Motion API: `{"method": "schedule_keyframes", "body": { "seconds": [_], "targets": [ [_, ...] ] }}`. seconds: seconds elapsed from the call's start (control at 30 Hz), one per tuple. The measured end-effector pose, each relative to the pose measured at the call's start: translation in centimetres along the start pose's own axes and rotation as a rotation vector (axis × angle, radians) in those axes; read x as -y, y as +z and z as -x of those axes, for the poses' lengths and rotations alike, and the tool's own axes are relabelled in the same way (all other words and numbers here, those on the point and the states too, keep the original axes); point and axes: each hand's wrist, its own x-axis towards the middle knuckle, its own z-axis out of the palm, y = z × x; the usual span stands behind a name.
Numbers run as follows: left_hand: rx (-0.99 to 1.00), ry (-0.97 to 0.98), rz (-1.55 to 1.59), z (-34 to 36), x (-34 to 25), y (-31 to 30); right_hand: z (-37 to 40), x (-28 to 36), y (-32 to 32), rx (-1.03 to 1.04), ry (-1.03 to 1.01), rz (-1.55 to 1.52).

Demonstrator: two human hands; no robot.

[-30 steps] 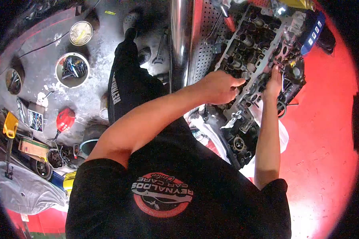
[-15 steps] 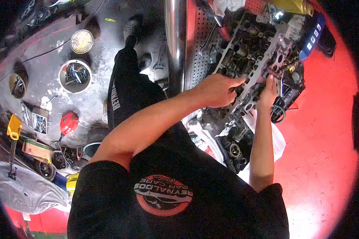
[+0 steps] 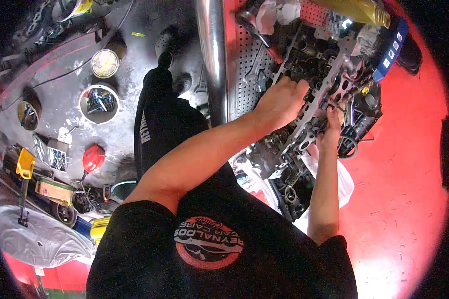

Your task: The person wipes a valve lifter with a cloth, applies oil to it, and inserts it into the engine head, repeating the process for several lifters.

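Note:
A dirty metal engine cylinder head [image 3: 318, 94] lies at the upper right, with a row of holes along its flange. Over its near side is my left hand [image 3: 284, 102], its back towards me and its fingers curled down; whatever they pinch is hidden. My right hand [image 3: 329, 130] is at the head's outer edge, beside a short dark rod-like part [image 3: 336, 105]. Its thumb side faces up and its fingers are bent around something I cannot make out. Another dark engine part [image 3: 366, 102] with a curved hose sits just beyond it.
A red perforated tray [image 3: 242, 74] and a shiny metal post [image 3: 212, 60] stand left of the engine parts. A yellowish bottle [image 3: 361, 11] and a blue box [image 3: 390, 50] are at the far end. A bucket of tools [image 3: 99, 103] stands on the floor at left.
My left hand has moved slightly up along the cylinder head, and its pointing index finger is now curled in. My right hand has dropped a little. The whole view has shifted slightly.

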Motion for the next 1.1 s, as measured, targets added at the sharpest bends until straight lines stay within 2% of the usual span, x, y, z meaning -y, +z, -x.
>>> {"method": "schedule_keyframes", "body": {
  "seconds": [0.13, 0.27, 0.33, 0.47, 0.5, 0.63, 0.73, 0.77, 0.87, 0.97, 1.1],
  "targets": [
    [0.017, 0.038, -0.004, -0.1, 0.2, -0.1, 0.2, 0.7, -0.2, 0.097, 0.069, -0.051],
    [-0.098, -0.012, 0.054, 0.5, 0.2, -1.0, -0.1, 0.8, 0.3, 0.060, 0.076, -0.084],
    [-0.183, -0.027, 0.080, 1.0, 0.6, -1.8, -0.9, 0.3, -1.1, 0.081, 0.150, -0.091],
    [-0.251, -0.212, 0.167, 1.9, 1.0, -2.6, -1.7, 0.3, -2.1, 0.219, 0.221, -0.103],
    [-0.262, -0.193, 0.154, 1.9, 1.2, -2.3, -1.7, -0.3, -1.3, 0.075, 0.142, -0.124],
    [-0.121, -0.154, 0.161, 1.8, 0.7, -0.8, -1.7, -0.1, -1.1, 0.077, 0.152, -0.116],
    [-0.198, -0.010, 0.117, 0.9, 0.4, 0.5, -1.8, 0.0, -1.2, 0.067, 0.198, -0.103],
    [-0.129, -0.044, 0.138, 0.7, 0.3, 0.8, -1.7, -0.1, -0.8, 0.055, 0.178, -0.119],
    [-0.152, 0.118, 0.113, 0.3, 0.7, 1.5, -1.5, -0.1, -0.6, 0.050, 0.171, -0.130],
    [-0.046, 0.124, 0.017, -0.2, 0.8, 1.4, -1.8, -0.4, -1.1, 0.039, 0.164, -0.116],
    [-0.073, 0.178, 0.004, -0.3, 1.0, 1.5, -1.1, 0.4, -0.1, 0.048, 0.149, -0.094]
  ]
}}
